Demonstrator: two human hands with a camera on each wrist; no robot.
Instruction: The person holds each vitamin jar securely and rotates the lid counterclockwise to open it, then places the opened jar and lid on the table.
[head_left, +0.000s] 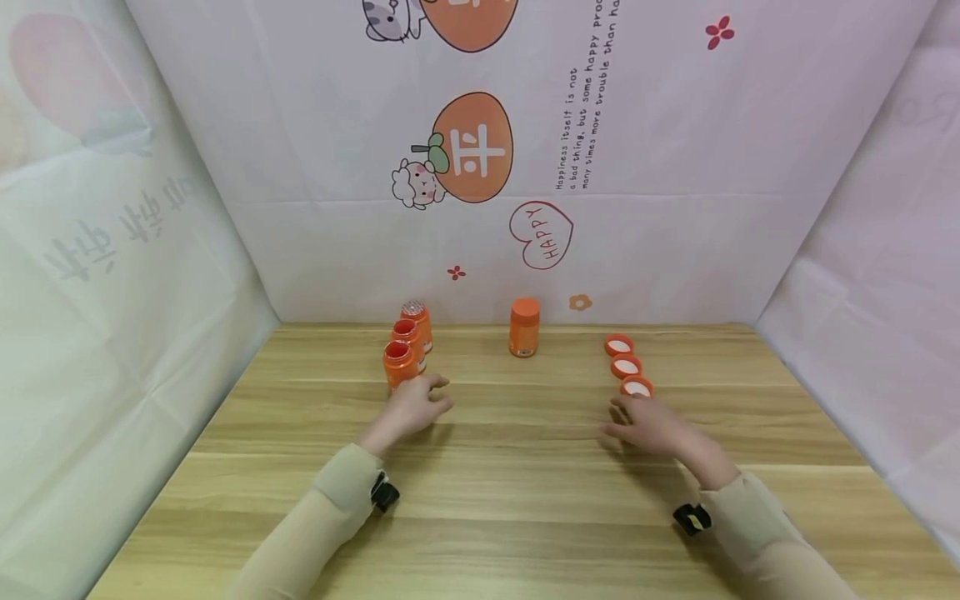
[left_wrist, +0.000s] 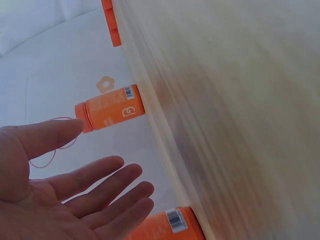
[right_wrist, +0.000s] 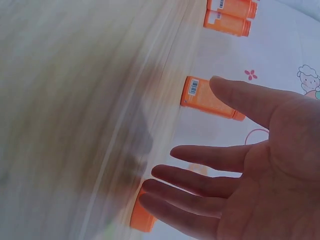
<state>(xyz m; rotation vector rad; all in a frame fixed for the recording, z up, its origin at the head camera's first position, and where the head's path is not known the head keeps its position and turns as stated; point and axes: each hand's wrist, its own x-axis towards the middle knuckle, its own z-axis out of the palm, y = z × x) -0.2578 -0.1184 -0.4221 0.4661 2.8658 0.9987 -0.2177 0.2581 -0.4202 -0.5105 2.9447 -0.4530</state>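
My left hand [head_left: 415,406] is beside the nearest of three uncapped orange bottles [head_left: 399,363] standing in a row at the left; its fingers are spread and hold nothing. In the left wrist view, part of an orange bottle [left_wrist: 167,227] shows behind the fingertips. My right hand [head_left: 651,423] hovers just in front of the nearest of three orange caps [head_left: 637,387], which lie with their white insides up. The fingers [right_wrist: 200,180] are extended and hold nothing in the right wrist view. A capped orange bottle [head_left: 524,329] stands between the two rows, farther back.
The wood-grain table [head_left: 480,500] ends at a white printed sheet [head_left: 660,167] behind. More white sheeting hangs at the left and right sides. Dark wrist devices [head_left: 386,493] sit at both sleeves.
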